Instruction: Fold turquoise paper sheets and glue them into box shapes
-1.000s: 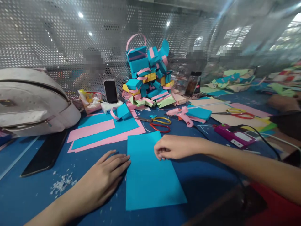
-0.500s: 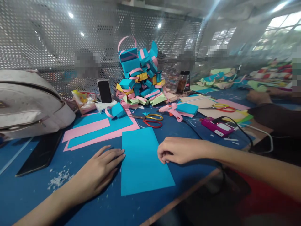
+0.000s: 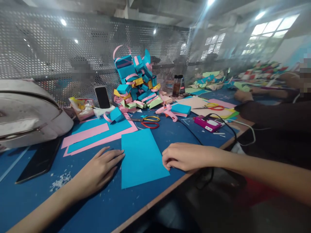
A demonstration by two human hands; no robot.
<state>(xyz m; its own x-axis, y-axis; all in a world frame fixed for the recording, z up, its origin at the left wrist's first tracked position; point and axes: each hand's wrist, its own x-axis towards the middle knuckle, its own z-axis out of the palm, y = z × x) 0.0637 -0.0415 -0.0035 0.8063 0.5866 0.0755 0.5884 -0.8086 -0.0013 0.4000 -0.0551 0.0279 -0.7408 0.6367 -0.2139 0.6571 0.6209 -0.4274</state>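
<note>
A blue paper sheet [image 3: 141, 158] lies flat on the blue table between my hands. On its left edge rest the fingertips of my left hand [image 3: 104, 165], which is open with the fingers stretched out and the palm down. My right hand [image 3: 182, 156] is at the sheet's right edge, its fingers curled closed. What its fingertips hold, if anything, is hidden. Beyond the sheet lie red-and-yellow-handled scissors [image 3: 150, 122] and a pink glue gun [image 3: 167, 112] with a black cord. Pink and blue paper strips [image 3: 85, 135] are layered to the left.
Folded paper pieces [image 3: 137, 82] are piled at the back. A grey bag [image 3: 31, 113], a dark tablet-like slab [image 3: 40, 160] and a propped phone [image 3: 102, 97] stand or lie left. Rightward are a purple power bank [image 3: 207, 124], other scissors [image 3: 212, 106] and a co-worker's sleeve [image 3: 264, 113].
The camera view has swung slightly right and up, so the table's things appear further left. Both hands stay at the blue sheet's edges with the same finger poses.
</note>
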